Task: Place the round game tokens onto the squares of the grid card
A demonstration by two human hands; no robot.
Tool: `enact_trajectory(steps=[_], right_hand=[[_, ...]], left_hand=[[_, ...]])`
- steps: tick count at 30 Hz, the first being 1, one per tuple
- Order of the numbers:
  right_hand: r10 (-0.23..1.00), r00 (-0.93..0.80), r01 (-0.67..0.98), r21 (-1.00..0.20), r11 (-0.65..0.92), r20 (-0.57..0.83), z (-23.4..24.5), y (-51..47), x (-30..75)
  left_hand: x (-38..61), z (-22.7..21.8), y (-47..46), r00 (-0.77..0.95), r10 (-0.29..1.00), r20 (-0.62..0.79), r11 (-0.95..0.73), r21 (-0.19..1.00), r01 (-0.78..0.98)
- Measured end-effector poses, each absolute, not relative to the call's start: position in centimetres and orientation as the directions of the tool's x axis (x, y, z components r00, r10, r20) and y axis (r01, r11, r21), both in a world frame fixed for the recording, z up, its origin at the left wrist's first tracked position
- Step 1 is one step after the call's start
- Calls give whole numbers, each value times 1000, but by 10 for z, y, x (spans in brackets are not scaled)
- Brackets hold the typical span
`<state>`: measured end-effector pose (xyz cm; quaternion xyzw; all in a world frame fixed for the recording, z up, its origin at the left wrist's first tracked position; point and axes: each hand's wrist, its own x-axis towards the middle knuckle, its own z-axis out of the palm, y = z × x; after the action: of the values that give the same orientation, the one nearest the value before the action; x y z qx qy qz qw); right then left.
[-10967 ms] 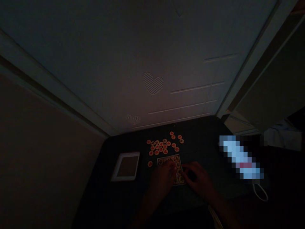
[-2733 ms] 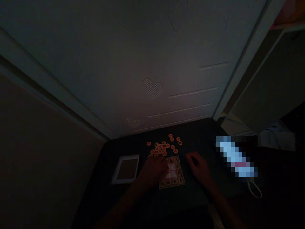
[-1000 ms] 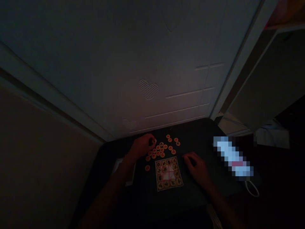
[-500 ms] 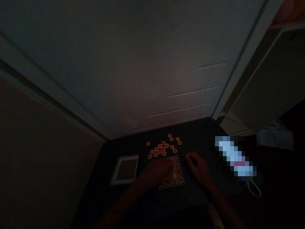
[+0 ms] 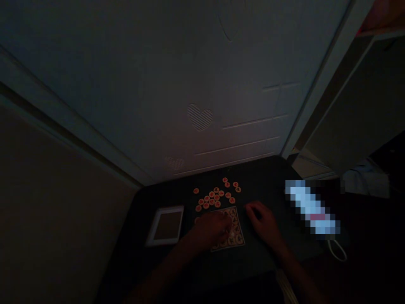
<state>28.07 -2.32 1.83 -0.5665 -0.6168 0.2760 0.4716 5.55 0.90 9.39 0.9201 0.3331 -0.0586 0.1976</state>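
Note:
The scene is very dark. A small square game board [image 5: 234,230] with round pieces on it lies on a dark table [image 5: 268,181]. My left hand [image 5: 212,228] rests over the board's left half, fingers curled down onto it; whether they grip a piece is hidden. Just right of the board, my right hand [image 5: 263,221] lies on the table with loosely bent fingers, and nothing shows in it. Several loose round orange pieces [image 5: 217,195] are scattered beyond the board.
A white-framed tablet-like object [image 5: 166,225] lies left of the board. A blurred bright patch [image 5: 313,207] sits at the right, with a white cord loop [image 5: 337,250] below it. A pale door with embossed hearts [image 5: 200,117] rises behind the table.
One second ago my left hand was at the loose pieces beyond the board; it has come back and now sits over the board's left side. The right hand stayed put.

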Motion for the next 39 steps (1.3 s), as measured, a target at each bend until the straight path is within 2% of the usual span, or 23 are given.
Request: enact_trajectory(steps=[10, 25, 29, 33, 37, 39], right_hand=[[958, 86, 447, -870, 209, 274, 19, -23, 281], [962, 79, 442, -874, 201, 261, 19, -23, 281], [960, 87, 437, -876, 203, 266, 18, -23, 281], [961, 85, 437, -877, 201, 263, 17, -23, 281], [964, 75, 432, -880, 199, 254, 15, -22, 281], [964, 81, 431, -881, 196, 254, 16, -22, 281]], left_hand=[[54, 98, 10, 779, 578, -242, -691, 363, 625], [57, 105, 8, 767, 587, -259, -685, 346, 641], [53, 107, 10, 790, 573, -218, -692, 388, 609], [42, 110, 27, 750, 652, -116, -669, 377, 640], [36, 113, 65, 616, 787, -24, -585, 287, 759], [36, 111, 85, 552, 833, -34, -529, 247, 812]])
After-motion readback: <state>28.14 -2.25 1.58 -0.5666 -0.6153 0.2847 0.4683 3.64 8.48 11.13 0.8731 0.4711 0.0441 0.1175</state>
